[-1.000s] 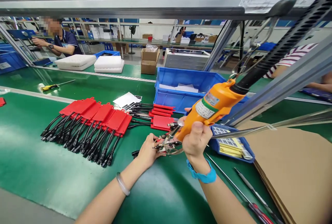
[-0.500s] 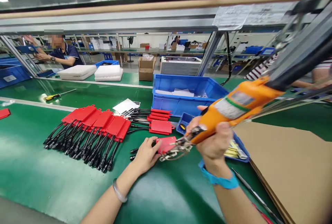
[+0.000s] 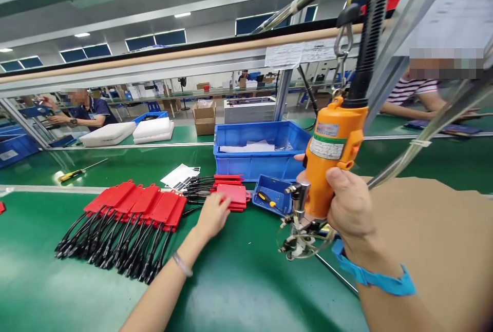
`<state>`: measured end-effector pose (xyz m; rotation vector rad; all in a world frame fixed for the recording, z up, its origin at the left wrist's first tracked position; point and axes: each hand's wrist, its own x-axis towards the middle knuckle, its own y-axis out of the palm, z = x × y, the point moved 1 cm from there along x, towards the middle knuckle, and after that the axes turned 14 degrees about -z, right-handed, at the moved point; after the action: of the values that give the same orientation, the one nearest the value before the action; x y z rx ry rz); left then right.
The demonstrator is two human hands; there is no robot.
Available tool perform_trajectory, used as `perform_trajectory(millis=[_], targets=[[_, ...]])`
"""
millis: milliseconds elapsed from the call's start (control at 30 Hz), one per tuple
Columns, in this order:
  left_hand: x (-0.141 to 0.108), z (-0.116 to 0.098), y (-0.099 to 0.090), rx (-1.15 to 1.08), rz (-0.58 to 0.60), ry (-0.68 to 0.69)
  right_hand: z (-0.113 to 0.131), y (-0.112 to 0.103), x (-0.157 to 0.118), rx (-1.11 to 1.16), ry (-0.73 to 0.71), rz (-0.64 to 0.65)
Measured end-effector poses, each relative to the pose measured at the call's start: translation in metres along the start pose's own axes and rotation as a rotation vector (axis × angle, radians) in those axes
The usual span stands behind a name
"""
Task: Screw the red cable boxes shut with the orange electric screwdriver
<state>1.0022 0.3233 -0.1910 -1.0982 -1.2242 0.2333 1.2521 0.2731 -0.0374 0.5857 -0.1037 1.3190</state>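
The left hand (image 3: 213, 215) has moved to the red cases (image 3: 234, 193) at twelve o'clock, grip unclear; the right hand (image 3: 352, 209) grips the now-upright orange screwdriver (image 3: 332, 155), so fastening seems paused.

A factory assembly floor is indicated by the long green workbench (image 3: 234, 286) across the lower frame, where red cabled units (image 3: 144, 203) are laid in an overlapping row at left and an orange power tool (image 3: 329, 152) is joined to a ribbed black hose (image 3: 373, 34) at right. Other workers (image 3: 94, 111) are seen beyond it at far left and right, and strip lights (image 3: 182, 15) are fixed overhead.
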Motion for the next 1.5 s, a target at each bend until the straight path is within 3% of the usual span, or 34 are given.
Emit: perform_trajectory(millis=[167,300,367,467,567,633,700,767,833,1000,1100,1200,1333,1500], targets=[[-0.039,-0.064,0.014,-0.198,0.153,0.341,0.009,-0.015,0.003,-0.018,0.0,0.0],[-0.043,-0.077,0.022,-0.209,0.156,0.37,0.005,-0.021,0.002,-0.01,0.057,0.017],[-0.027,-0.076,0.022,-0.209,0.125,0.356,0.001,-0.023,0.001,-0.014,0.065,0.034],[0.02,-0.079,0.019,-0.195,0.051,0.307,-0.005,-0.023,0.0,-0.02,0.07,0.04],[0.068,-0.088,0.015,-0.132,-0.049,0.211,-0.011,-0.023,-0.001,-0.05,0.087,-0.01],[0.083,-0.088,0.008,-0.077,-0.127,0.163,-0.016,-0.023,0.0,-0.065,0.114,-0.06],[0.078,-0.08,-0.005,-0.004,-0.133,0.121,-0.02,-0.023,0.002,-0.055,0.149,-0.107],[0.055,-0.06,-0.022,0.139,-0.063,0.002,-0.023,-0.023,0.004,-0.031,0.179,-0.136],[0.022,-0.03,-0.044,0.356,0.007,-0.216,-0.025,-0.021,0.007,-0.02,0.202,-0.166],[-0.054,0.046,-0.087,0.659,-0.01,-0.607,-0.027,-0.01,0.007,-0.032,0.228,-0.14],[-0.078,0.07,-0.096,0.685,0.016,-0.639,-0.025,-0.002,0.005,-0.04,0.204,-0.065],[-0.083,0.075,-0.101,0.647,0.031,-0.59,-0.024,0.005,0.002,-0.031,0.17,-0.046],[-0.071,0.048,-0.096,0.561,0.023,-0.48,-0.03,0.014,-0.001,-0.009,0.114,-0.008],[-0.054,-0.025,-0.053,0.241,0.132,-0.114,-0.047,0.031,-0.005,0.018,-0.014,-0.062]])
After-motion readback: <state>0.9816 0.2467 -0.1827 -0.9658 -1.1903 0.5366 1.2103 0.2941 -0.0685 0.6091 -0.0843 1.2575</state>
